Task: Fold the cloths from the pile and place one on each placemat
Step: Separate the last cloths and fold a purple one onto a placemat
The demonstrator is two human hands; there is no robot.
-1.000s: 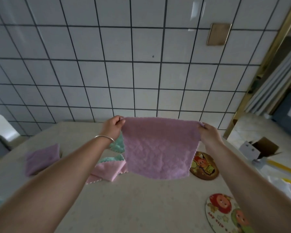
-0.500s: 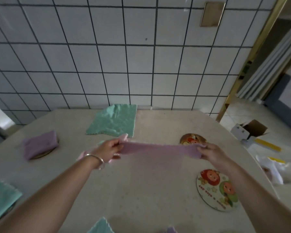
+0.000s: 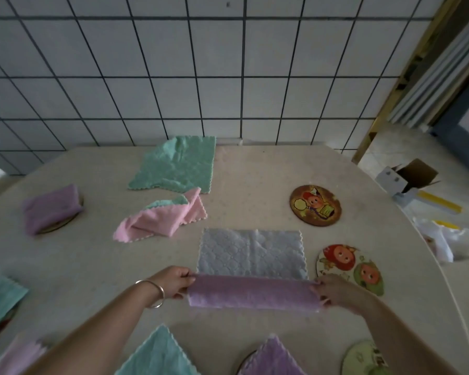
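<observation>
Left hand (image 3: 175, 282) and right hand (image 3: 336, 292) each pinch a near corner of the purple cloth (image 3: 251, 272), lifting that edge; its far half lies flat mid-table, long axis left-right, nearest bare placemat (image 3: 349, 267) just right.

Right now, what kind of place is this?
Probably a home dining or kitchen area: a white tiled wall, a pale table with cartoon placemats, and a doorway with a cardboard box.
</observation>
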